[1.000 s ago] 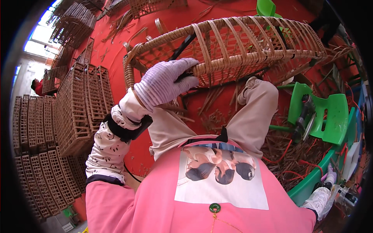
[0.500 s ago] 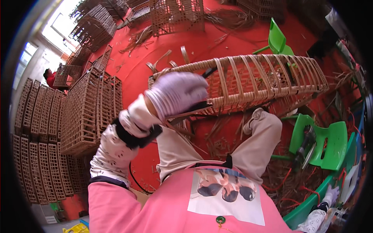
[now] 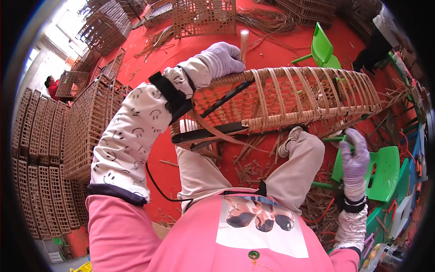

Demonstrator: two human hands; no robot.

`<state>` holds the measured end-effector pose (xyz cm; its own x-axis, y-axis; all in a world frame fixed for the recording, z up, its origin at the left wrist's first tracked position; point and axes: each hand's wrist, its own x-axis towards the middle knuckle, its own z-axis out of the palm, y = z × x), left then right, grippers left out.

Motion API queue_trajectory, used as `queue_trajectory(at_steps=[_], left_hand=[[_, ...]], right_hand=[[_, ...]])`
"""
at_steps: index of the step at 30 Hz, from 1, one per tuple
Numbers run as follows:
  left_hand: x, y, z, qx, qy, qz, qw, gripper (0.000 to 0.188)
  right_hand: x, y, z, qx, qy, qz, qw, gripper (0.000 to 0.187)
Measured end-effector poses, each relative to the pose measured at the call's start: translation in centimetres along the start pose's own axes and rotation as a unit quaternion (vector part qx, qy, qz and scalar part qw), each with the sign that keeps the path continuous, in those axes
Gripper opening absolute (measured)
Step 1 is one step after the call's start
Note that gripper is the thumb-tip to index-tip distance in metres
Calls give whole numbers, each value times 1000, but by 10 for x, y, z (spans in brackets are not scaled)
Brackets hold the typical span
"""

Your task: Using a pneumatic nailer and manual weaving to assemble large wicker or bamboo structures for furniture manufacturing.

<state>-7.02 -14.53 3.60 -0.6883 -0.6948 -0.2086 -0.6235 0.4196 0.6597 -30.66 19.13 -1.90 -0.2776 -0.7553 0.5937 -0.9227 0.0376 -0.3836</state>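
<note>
My left hand (image 3: 223, 59), in a pale lilac glove, is at the far rim of a long woven rattan frame (image 3: 312, 106). Its fingers are curled against an upright rattan strip (image 3: 244, 45), which sticks up from that rim. A flat loose strip (image 3: 217, 131) runs down from near my left wrist across the frame's dark near bar (image 3: 208, 132). Wrapping covers the frame's right part, while black bars show bare at its left end. On the right, my gloved right hand (image 3: 355, 156) is raised before a green chair (image 3: 385, 167), thumb and fingers apart, with nothing visible between them.
Finished woven panels (image 3: 41, 190) and a large rattan basket (image 3: 88, 131) stack up at left. Strip bundles (image 3: 267, 20) and a second green chair (image 3: 322, 47) are beyond the frame. Scraps litter the red floor (image 3: 281, 50). Other people are at far left and upper right.
My left hand has moved from the frame's near bar to its far rim. The right hand has risen from the lower right corner to the chair. The loose strip now hangs across the frame.
</note>
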Motion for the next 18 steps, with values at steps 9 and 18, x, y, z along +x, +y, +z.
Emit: queue_trajectory(at_steps=[9, 18], left_hand=[[-89, 12, 19, 284, -40, 374, 882, 18], [-140, -20, 11, 277, -1, 234, 932, 16]], right_hand=[[41, -116, 58, 604, -308, 372, 634, 67], [49, -133, 71, 652, -392, 437, 481, 86]])
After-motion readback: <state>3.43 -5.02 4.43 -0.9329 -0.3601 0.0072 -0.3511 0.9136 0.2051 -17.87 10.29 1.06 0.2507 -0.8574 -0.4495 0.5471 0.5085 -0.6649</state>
